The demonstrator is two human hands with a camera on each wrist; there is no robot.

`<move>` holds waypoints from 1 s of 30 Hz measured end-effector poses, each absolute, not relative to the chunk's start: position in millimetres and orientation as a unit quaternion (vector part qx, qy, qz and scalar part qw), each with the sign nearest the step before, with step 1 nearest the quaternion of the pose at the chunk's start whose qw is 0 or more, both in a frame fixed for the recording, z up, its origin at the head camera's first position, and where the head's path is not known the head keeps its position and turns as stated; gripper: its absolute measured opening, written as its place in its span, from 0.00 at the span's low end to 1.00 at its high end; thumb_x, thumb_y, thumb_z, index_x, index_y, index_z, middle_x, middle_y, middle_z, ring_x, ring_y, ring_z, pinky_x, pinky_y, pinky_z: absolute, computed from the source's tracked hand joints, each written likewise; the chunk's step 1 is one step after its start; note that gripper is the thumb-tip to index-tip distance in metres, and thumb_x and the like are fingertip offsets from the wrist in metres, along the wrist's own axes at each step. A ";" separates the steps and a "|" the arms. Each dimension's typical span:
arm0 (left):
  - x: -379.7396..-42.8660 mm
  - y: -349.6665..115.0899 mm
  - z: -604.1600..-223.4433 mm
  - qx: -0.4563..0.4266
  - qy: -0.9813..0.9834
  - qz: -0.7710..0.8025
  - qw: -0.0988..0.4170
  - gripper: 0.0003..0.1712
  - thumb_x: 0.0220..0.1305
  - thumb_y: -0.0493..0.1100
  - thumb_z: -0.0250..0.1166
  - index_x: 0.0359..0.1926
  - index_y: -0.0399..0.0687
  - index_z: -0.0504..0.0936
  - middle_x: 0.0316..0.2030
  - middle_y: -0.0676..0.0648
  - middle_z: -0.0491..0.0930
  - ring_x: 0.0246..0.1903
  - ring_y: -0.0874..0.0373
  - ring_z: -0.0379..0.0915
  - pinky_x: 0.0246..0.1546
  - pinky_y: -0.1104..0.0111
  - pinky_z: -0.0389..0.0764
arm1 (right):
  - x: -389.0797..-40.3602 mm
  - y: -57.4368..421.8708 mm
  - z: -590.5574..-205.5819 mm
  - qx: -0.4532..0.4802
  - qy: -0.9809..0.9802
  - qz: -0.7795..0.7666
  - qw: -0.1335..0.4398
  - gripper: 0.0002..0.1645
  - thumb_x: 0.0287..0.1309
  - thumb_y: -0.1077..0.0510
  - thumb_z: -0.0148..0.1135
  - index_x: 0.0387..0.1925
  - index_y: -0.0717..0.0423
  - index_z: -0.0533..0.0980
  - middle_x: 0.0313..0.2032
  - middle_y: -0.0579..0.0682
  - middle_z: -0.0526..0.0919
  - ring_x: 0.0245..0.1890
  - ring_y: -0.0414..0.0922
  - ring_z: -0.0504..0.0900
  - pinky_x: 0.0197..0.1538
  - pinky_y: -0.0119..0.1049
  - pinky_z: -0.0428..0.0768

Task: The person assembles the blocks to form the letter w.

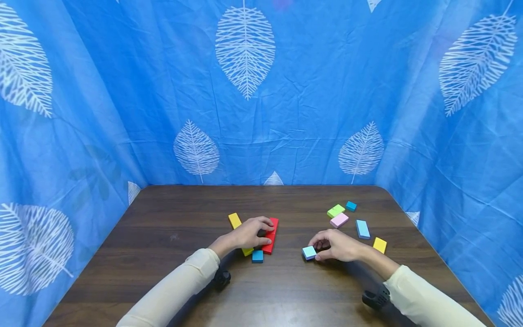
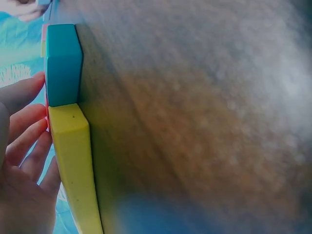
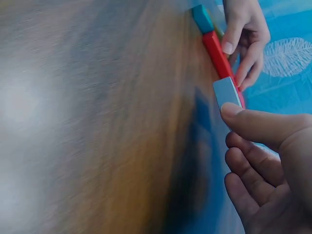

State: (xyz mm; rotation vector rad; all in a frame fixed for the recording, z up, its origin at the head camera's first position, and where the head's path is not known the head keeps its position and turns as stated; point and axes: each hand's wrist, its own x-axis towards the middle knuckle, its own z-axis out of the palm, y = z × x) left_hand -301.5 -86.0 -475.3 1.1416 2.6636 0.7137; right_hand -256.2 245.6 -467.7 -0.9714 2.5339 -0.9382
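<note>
Sleeves point(image 1: 175, 287) foremost | right hand point(image 1: 337, 245) pinches pale-blue block point(image 1: 309, 252) | left hand point(image 1: 247, 233): fingers apart, seemingly touching red block point(image 1: 271, 235)

You have a red block point(image 1: 273, 235), a pale blue block point(image 1: 309, 252), a lime-green block point(image 1: 336, 210) and a pink block point(image 1: 339, 220); you also have a yellow block point(image 1: 234, 220) and a second yellow block point(image 1: 379, 245), a teal block point(image 1: 257, 256), a deep-blue block point(image 1: 351, 206) and a light-blue oblong point(image 1: 362, 229); your sleeves point(image 1: 175, 286) are cream; your tabletop point(image 1: 184, 204) is dark brown, streaked with wood grain; your curtain point(image 1: 278, 136) is vivid blue, printed with white veined leaves point(image 1: 245, 50).
</note>
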 end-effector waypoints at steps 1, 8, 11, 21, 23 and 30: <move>-301.5 -86.1 -475.1 0.382 0.890 0.238 0.077 0.25 0.69 0.45 0.71 0.63 0.40 0.83 0.65 0.45 0.75 0.65 0.47 0.69 0.68 0.54 0.69 | -258.2 244.5 -466.9 -0.331 0.878 -0.321 0.131 0.15 0.61 0.56 0.76 0.49 0.52 0.85 0.41 0.39 0.82 0.40 0.42 0.79 0.45 0.36 0.81; -301.5 -85.3 -475.6 0.382 0.890 0.238 0.078 0.25 0.69 0.46 0.71 0.63 0.40 0.82 0.65 0.46 0.75 0.65 0.48 0.69 0.67 0.55 0.70 | -275.5 234.9 -463.7 -0.300 0.885 -0.336 0.116 0.15 0.63 0.58 0.74 0.50 0.55 0.84 0.39 0.41 0.83 0.40 0.42 0.80 0.46 0.37 0.81; -301.5 -84.8 -476.0 0.378 0.890 0.240 0.079 0.25 0.69 0.46 0.71 0.63 0.41 0.83 0.65 0.46 0.75 0.65 0.48 0.69 0.67 0.54 0.70 | -283.5 231.2 -463.1 -0.290 0.890 -0.334 0.107 0.15 0.63 0.58 0.74 0.50 0.57 0.84 0.39 0.42 0.83 0.40 0.43 0.80 0.47 0.37 0.81; -302.3 -85.5 -476.6 0.372 0.892 0.243 0.083 0.24 0.68 0.46 0.72 0.62 0.42 0.84 0.65 0.47 0.75 0.65 0.49 0.69 0.67 0.55 0.70 | -311.0 214.3 -464.3 -0.241 0.911 -0.328 0.065 0.15 0.63 0.60 0.73 0.51 0.57 0.83 0.39 0.43 0.83 0.40 0.43 0.80 0.49 0.43 0.82; -302.6 -85.6 -476.7 0.375 0.891 0.244 0.083 0.24 0.68 0.46 0.72 0.62 0.42 0.84 0.64 0.46 0.75 0.64 0.49 0.70 0.67 0.55 0.70 | -316.2 209.3 -464.5 -0.233 0.914 -0.329 0.052 0.16 0.63 0.61 0.73 0.51 0.58 0.83 0.39 0.44 0.84 0.41 0.44 0.81 0.50 0.45 0.83; -302.2 -86.7 -477.2 0.378 0.889 0.247 0.082 0.24 0.68 0.45 0.72 0.62 0.41 0.84 0.64 0.46 0.75 0.64 0.49 0.70 0.67 0.55 0.70 | -329.9 190.4 -468.0 -0.212 0.916 -0.339 0.039 0.16 0.63 0.62 0.73 0.51 0.60 0.83 0.38 0.45 0.84 0.40 0.43 0.81 0.48 0.44 0.82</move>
